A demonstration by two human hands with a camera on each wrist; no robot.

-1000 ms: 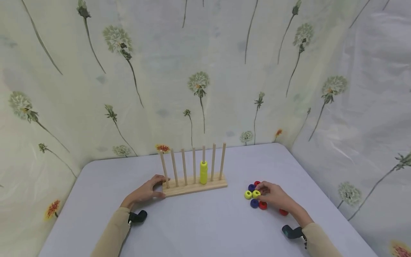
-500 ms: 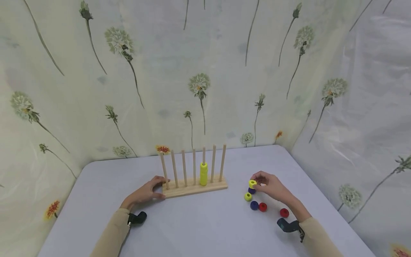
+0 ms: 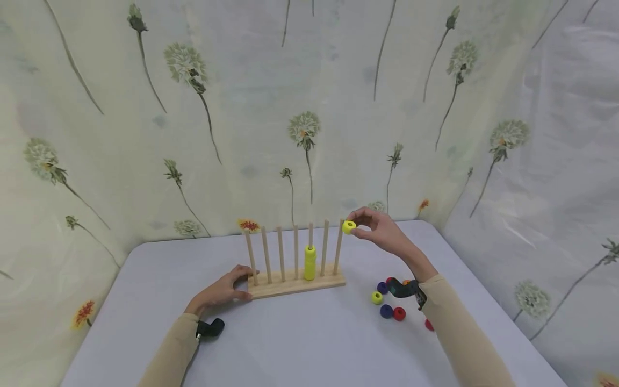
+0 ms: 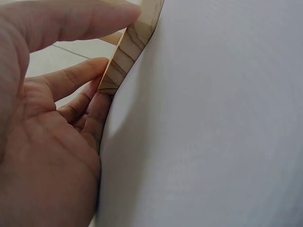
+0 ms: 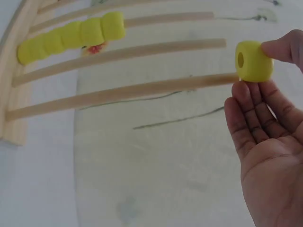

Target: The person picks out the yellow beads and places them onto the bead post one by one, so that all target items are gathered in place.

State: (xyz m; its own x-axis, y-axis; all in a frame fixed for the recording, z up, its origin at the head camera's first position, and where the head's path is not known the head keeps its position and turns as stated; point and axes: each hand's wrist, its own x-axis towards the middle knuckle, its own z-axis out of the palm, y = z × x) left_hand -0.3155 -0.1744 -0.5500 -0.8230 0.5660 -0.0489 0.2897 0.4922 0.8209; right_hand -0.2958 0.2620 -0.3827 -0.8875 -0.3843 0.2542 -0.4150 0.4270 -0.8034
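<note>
A wooden peg rack stands on the table, its row of upright pegs rising from a flat base. My left hand grips the base's left end; in the left wrist view the thumb and fingers lie on opposite sides of the wood. Yellow beads are stacked on one peg, third from the right. My right hand pinches another yellow bead between thumb and fingers. That bead is level with the top of the rightmost peg, its hole facing the pegs in the right wrist view.
Loose beads lie right of the rack: a yellow bead, a blue bead, a red bead and others, partly hidden by the right wrist camera. A flower-printed cloth hangs behind the white table.
My right hand has picked the yellow bead from the loose group, lifted it and carried it left to the rightmost peg's top. My left hand keeps its grip on the rack.
</note>
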